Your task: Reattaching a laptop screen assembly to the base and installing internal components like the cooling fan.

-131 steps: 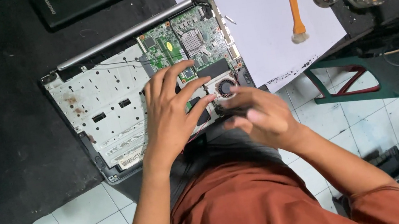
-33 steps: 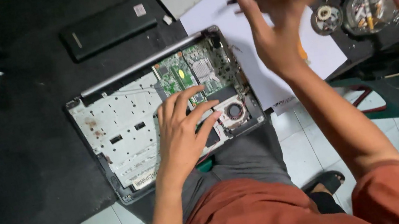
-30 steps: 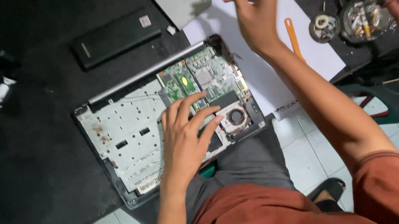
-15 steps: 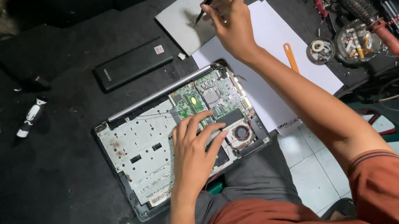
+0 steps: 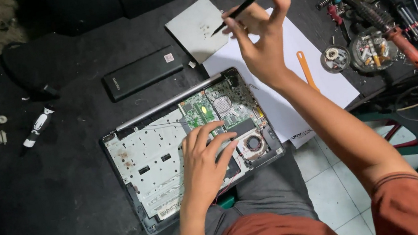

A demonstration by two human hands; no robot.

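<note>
Lying opened on the lap, the laptop chassis (image 5: 191,148) showed its motherboard (image 5: 219,110) still mounted; left hand (image 5: 205,160) pressed it, fingers spread, while right hand (image 5: 261,42) pinched a black screwdriver (image 5: 239,11).

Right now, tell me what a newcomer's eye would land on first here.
First, the opened laptop at the centre of the black mat, its green circuit board and round fan bare, with the left hand spread flat over it. Next, the right hand raised above the white paper, pinching a thin black tool. Then the clutter of tools at the upper right.
</note>
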